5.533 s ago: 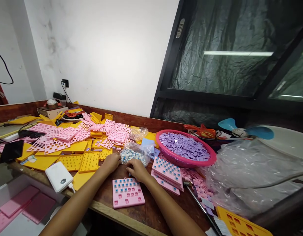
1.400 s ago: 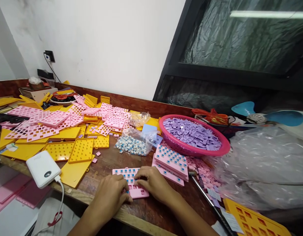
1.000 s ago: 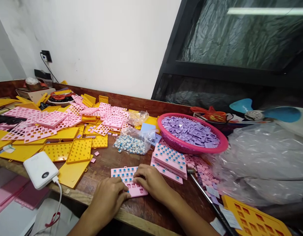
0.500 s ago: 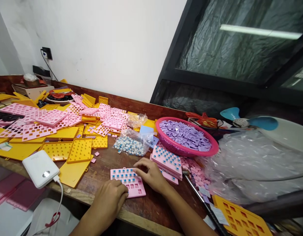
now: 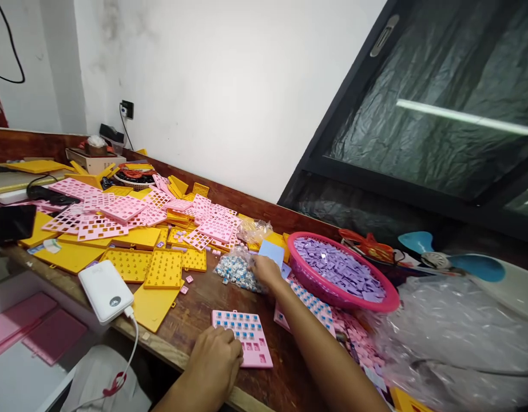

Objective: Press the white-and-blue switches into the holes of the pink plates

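A pink grid plate [image 5: 249, 337] partly filled with small blue-topped switches lies near the table's front edge. My left hand [image 5: 214, 363] rests on its left side, fingers curled over the rim. My right hand [image 5: 266, 269] reaches far forward into a clear plastic bag of blue-and-white switches [image 5: 235, 270]; its fingertips are hidden in the bag, so I cannot see what they hold. My right forearm crosses over a stack of filled pink plates [image 5: 317, 306].
A pink basket of purple keycaps [image 5: 341, 269] stands right of the bag. Yellow and pink grid plates [image 5: 126, 229] are heaped on the left. A white power bank [image 5: 106, 290] with a cable lies at the table edge. Crumpled clear plastic [image 5: 452, 337] fills the right.
My right hand left the pink plate and reached forward into the bag of switches. My left hand stayed on the plate. The view shifted to the left.
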`<state>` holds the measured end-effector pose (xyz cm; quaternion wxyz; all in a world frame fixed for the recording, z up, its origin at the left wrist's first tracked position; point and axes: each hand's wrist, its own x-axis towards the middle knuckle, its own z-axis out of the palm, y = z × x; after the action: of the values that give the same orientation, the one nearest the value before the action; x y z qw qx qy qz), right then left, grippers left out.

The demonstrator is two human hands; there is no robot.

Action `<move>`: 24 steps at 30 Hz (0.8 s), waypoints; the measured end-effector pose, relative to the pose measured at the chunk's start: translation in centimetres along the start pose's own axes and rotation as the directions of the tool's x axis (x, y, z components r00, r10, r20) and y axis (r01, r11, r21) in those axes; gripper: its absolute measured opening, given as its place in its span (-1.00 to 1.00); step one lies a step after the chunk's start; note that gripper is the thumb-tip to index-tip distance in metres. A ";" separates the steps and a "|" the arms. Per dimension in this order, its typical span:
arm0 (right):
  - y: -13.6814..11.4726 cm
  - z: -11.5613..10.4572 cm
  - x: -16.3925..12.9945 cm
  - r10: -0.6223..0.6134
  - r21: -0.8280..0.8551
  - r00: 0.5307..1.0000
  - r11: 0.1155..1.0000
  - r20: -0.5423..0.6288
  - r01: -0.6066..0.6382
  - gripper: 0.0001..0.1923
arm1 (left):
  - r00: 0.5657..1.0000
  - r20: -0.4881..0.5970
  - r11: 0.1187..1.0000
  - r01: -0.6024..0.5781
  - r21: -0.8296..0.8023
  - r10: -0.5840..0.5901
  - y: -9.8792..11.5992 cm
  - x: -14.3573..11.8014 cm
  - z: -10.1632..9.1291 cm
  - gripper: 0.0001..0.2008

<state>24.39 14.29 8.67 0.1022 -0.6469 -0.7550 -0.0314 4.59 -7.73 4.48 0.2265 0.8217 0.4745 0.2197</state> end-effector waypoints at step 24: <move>-1.2 3.2 1.0 0.073 0.236 0.997 0.969 -0.020 -0.066 -0.13 | 0.993 -0.106 0.987 -0.065 -0.144 0.050 -1.5 0.8 1.2 -0.94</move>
<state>22.67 15.63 5.83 0.1898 -0.6557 -0.7288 0.0528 4.62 -6.49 2.73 0.2555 0.8041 0.4438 0.3021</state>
